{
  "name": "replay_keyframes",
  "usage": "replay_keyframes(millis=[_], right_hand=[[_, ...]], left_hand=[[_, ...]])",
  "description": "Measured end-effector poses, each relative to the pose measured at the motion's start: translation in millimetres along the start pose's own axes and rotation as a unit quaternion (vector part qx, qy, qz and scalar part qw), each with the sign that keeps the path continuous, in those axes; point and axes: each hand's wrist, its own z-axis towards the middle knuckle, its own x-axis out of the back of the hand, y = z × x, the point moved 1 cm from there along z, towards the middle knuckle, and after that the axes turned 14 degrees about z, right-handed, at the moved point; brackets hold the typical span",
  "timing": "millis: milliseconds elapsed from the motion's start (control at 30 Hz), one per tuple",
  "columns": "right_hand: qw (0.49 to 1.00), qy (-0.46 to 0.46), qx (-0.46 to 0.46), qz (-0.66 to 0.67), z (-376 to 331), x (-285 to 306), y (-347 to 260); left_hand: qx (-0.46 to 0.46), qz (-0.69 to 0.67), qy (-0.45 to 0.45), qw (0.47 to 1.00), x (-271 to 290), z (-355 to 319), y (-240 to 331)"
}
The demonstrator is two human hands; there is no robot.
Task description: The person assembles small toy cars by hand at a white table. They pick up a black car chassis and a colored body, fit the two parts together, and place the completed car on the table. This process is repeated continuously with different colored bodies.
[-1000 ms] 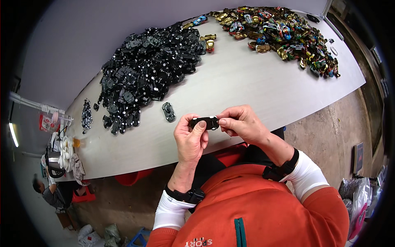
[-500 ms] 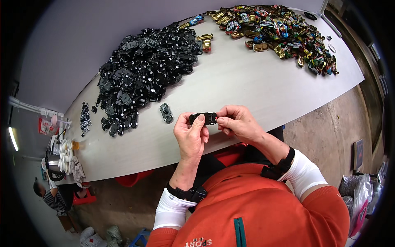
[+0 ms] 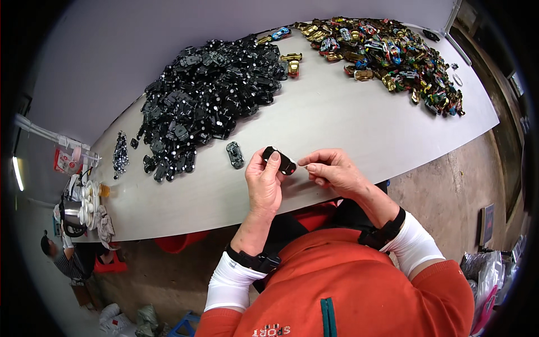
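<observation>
A black toy car part [image 3: 286,164] with wheels and a small red spot at its right end is gripped by my left hand [image 3: 264,182], thumb on top. My right hand [image 3: 337,174] hovers just to the right of that end, index finger stretched toward it and the thumb behind; nothing shows between these fingers. Its other fingers are curled. A single grey-black toy car [image 3: 234,155] lies on the table left of my hands. Farther off rises a large heap of black toy car parts [image 3: 208,95].
At the far right of the white table [image 3: 337,121] lies a pile of colourful and gold toy car shells [image 3: 387,53]. Small wheeled pieces [image 3: 120,154] form a little pile at left. Beyond them are a kettle [image 3: 73,216] and a cloth [image 3: 105,227]. Another person [image 3: 67,261] sits lower left.
The right fingers have come off the end of the black car part. The left hand has tilted that part, its right end now lower. The view has shifted slightly.
</observation>
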Motion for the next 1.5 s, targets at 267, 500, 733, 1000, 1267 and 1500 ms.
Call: replay_keyframes(millis=[267, 500, 733, 1000, 1267, 1500], right_hand=[[0.996, -0.040, -0.079, -0.012, 0, -4, -19], [0.990, -0.085, -0.109, -0.022, -1, -7, -19], [0.994, -0.082, -0.064, -0.029, 3, -4, -7], [0.995, -0.074, -0.060, -0.014, -1, -15, -11], [0.955, -0.082, 0.136, -0.252, 1, -13, 7], [0.997, -0.069, -0.002, -0.045, -5, -8, -7]], left_hand=[[0.048, 0.173, -0.162, 0.970, 18, -17, 3], [0.004, 0.197, -0.217, 0.956, 17, -19, 2], [-0.004, 0.233, -0.213, 0.949, 16, -21, 5], [-0.031, 0.230, -0.198, 0.952, 14, -22, 10], [-0.040, 0.251, -0.136, 0.957, 6, -33, 4], [-0.005, 0.185, -0.158, 0.970, 7, -27, 6]])
